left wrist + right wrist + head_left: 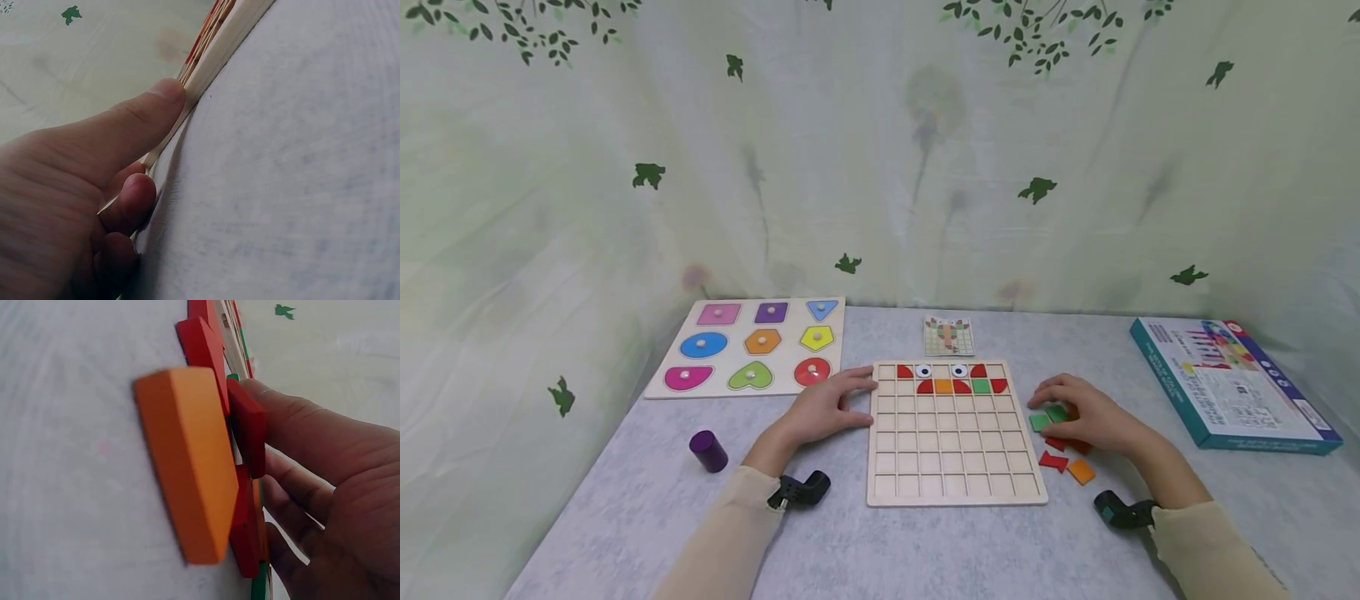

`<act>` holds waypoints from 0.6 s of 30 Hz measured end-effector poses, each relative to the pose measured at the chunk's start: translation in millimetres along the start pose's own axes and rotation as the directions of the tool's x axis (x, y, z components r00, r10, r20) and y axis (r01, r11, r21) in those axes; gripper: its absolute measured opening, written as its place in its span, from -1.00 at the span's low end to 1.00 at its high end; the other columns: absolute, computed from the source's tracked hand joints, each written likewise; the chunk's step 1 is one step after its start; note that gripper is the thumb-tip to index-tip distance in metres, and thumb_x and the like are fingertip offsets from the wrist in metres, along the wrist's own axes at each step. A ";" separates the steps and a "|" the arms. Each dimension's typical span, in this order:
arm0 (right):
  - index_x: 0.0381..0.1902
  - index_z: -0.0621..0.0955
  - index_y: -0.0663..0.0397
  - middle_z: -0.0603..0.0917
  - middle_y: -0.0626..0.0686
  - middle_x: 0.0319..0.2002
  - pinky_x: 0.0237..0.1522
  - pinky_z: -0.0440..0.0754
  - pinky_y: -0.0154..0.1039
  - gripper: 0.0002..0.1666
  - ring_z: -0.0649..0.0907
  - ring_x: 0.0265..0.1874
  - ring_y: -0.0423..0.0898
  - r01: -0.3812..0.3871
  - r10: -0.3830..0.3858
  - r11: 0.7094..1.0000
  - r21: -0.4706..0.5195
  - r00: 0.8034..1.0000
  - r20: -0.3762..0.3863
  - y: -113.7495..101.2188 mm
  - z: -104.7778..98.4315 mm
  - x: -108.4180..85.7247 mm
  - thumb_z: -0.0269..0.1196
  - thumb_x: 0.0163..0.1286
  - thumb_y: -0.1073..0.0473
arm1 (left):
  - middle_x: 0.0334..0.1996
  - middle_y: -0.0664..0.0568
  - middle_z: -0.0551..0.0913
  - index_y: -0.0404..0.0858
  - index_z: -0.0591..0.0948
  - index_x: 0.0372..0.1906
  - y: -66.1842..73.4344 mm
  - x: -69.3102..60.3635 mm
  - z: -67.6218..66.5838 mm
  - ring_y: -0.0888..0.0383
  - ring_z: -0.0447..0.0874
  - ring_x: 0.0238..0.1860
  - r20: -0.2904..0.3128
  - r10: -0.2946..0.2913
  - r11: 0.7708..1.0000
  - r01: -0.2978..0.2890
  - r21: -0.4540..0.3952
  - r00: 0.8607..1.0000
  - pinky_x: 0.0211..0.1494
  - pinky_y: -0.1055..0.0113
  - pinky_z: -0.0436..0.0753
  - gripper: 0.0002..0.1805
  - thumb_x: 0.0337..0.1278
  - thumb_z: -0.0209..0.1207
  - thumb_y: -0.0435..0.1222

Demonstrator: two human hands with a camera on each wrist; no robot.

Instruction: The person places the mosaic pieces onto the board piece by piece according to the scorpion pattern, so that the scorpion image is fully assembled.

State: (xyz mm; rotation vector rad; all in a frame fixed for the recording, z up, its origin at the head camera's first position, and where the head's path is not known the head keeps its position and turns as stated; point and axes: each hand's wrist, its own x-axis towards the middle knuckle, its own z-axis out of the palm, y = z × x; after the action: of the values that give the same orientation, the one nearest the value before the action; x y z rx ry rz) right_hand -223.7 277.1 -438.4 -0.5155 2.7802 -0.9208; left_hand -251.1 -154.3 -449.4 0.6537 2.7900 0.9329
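A wooden grid board (955, 450) lies mid-table, its upper rows holding red, green and orange pieces and two round eye pieces. My left hand (820, 408) touches the board's left edge with fingers and thumb spread along it; the left wrist view shows the thumb (150, 112) against that edge. To the right of the board, my right hand (1086, 412) is over a small heap of loose pieces, fingers bent and spread around green squares (1040, 422). A red piece (1053, 461) and an orange square (1081, 472) lie just below it. In the right wrist view the thumb (300, 419) is beside a red piece (249, 428).
A small pattern card (948, 337) lies behind the board. Back left is a knobbed shape puzzle (782, 362), with a purple cylinder (708, 451) in front of it. A flat teal-edged box (1232, 383) lies at the right. A printed curtain hangs behind the table.
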 end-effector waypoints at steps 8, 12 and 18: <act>-0.18 0.70 -0.14 0.57 0.13 0.12 0.22 0.54 0.22 -0.80 0.48 0.15 0.14 0.049 -0.049 0.999 -0.021 0.998 -0.033 0.1 2.0 0.5 0.44 0.24 0.13 | 0.48 0.22 0.37 0.00 0.58 0.30 -0.1 0.9 0.6 0.26 0.45 -0.47 -0.004 0.004 1.000 -0.004 -0.003 1.000 -0.39 0.43 0.40 -0.35 0.04 0.44 -0.02; -0.20 0.70 -0.17 0.58 0.10 0.12 0.21 0.56 0.19 -0.82 0.49 0.15 0.12 0.034 -0.036 0.999 -0.033 0.998 -0.046 -0.1 3.1 0.4 0.44 0.24 0.13 | 0.48 0.23 0.37 0.00 0.58 0.30 -0.3 1.2 0.9 0.26 0.45 -0.47 -0.004 0.011 1.000 -0.011 0.000 1.000 -0.40 0.44 0.40 -0.34 0.04 0.44 -0.01; -0.19 0.70 -0.17 0.59 0.08 0.10 0.19 0.57 0.16 -0.82 0.51 0.13 0.10 0.030 -0.033 0.998 -0.053 0.998 -0.062 -0.4 3.0 1.2 0.43 0.25 0.12 | 0.48 0.21 0.38 -0.02 0.58 0.29 -1.6 0.7 0.1 0.26 0.45 -0.48 -0.013 0.016 1.000 -0.016 0.001 1.000 -0.39 0.44 0.39 -0.35 0.05 0.44 -0.02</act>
State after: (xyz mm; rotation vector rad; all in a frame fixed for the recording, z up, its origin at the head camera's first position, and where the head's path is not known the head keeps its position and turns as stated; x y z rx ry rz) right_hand -223.8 274.7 -440.6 -0.5492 2.8666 -0.8884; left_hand -252.3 -155.0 -450.5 0.6742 2.8002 0.9426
